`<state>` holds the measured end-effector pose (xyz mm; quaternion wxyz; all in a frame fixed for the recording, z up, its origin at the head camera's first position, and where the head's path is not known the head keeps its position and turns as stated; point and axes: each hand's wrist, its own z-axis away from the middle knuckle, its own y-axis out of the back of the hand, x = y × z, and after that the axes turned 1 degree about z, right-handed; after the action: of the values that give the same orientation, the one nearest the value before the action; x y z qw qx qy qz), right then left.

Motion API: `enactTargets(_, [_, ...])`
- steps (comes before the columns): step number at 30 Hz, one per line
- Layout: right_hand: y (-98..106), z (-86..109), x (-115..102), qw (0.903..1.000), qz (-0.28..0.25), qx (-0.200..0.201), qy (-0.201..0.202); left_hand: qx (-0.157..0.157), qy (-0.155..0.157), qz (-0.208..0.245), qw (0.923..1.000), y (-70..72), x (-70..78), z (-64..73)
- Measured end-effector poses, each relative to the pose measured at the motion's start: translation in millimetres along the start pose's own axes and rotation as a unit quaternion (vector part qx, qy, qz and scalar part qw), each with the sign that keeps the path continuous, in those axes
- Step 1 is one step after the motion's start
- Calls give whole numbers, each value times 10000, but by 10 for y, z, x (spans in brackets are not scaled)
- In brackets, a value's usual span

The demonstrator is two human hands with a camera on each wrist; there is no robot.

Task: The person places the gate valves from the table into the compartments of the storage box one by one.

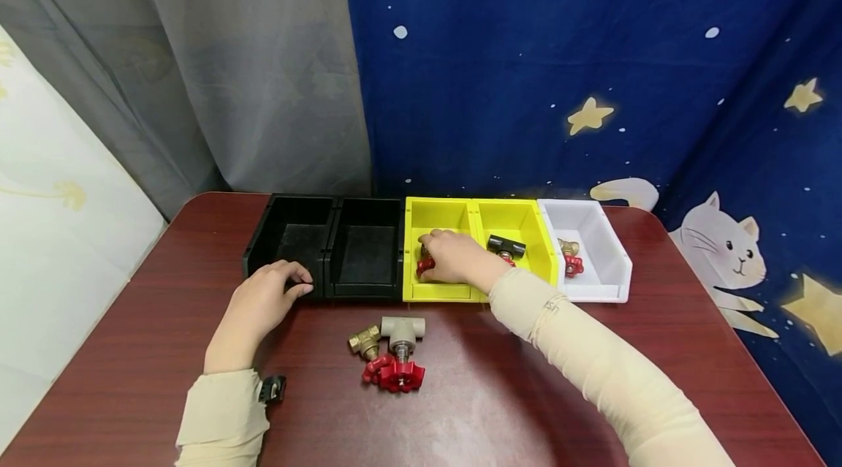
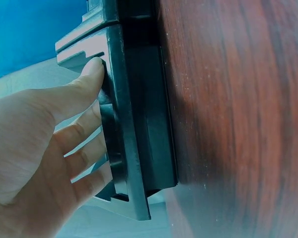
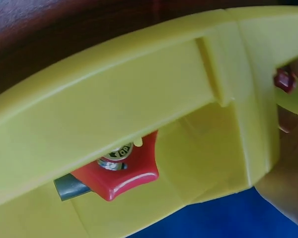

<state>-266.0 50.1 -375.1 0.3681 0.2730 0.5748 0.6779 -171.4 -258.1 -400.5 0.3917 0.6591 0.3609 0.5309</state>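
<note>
In the head view my right hand [image 1: 454, 256] reaches into the left yellow bin [image 1: 437, 293], thumb and fingers curled around a valve with a red handwheel [image 1: 424, 266]; the hand hides most of its body. The right wrist view catches part of that red handwheel [image 3: 284, 80] beside the fingers. My left hand [image 1: 266, 299] rests loosely at the front rim of the left black bin [image 1: 289, 213]; in the left wrist view the thumb touches the rim and the fingertips pass behind it. On the table lie a brass valve [image 1: 365, 342] and a grey plastic valve [image 1: 403, 332], both with red handwheels.
A second black bin [image 1: 365, 291] stands between the left black and yellow ones. The right yellow bin [image 1: 513, 213] contains a black valve with a red handwheel [image 1: 506, 245]. In the white bin [image 1: 601, 291] lies a brass valve [image 1: 569, 248]. Curtains hang behind the table.
</note>
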Motion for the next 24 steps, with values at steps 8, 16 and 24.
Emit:
enactTargets(8, [89,153,32,9967,-522,579,209,40,3,-16,10000,0,-8,6])
enactTargets(16, [176,380,59,9900,-606,1183,463,41,37,-2,10000,1,-9,12])
enactTargets(24, [186,582,37,9857,-544,1454,661,53,-16,15,10000,7,-7,8])
